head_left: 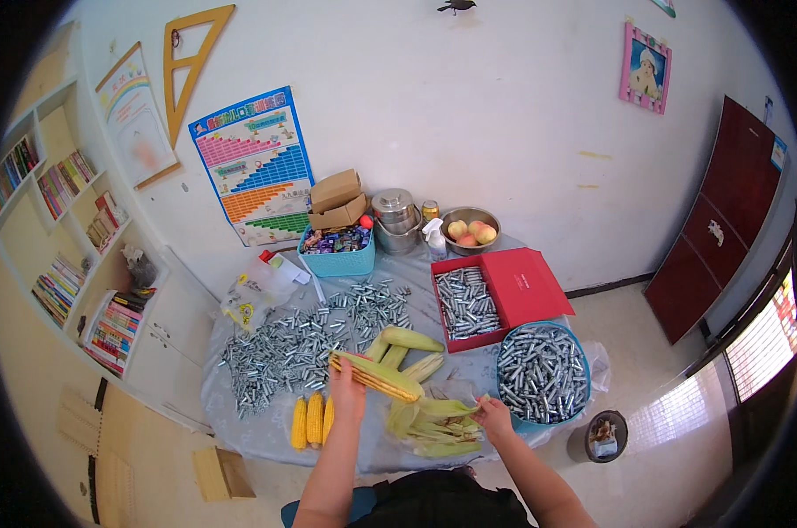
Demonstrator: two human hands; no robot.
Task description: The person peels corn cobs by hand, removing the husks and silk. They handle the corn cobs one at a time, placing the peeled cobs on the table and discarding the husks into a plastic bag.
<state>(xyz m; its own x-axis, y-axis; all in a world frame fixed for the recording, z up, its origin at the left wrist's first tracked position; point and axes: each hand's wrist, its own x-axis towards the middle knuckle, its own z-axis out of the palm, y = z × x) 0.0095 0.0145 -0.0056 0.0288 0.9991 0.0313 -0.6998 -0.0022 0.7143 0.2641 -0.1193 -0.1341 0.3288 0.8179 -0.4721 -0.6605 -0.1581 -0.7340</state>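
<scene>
My left hand is closed around a partly husked ear of corn, holding it tilted above the table. Yellow kernels show along one side, and green husk covers the other. My right hand pinches the tip of a pale green husk leaf stretched out from the ear's right end. Beneath it, stripped husks lie heaped on clear plastic. Several bare yellow corn cobs lie side by side, partly behind my left forearm. Beyond the held ear rest several ears in their husks.
Small silvery metal cylinders spread over the table's left; more fill a red box and a blue basket. Behind stand a packet-filled basket, a steel pot and a bowl of peaches. A bin stands right.
</scene>
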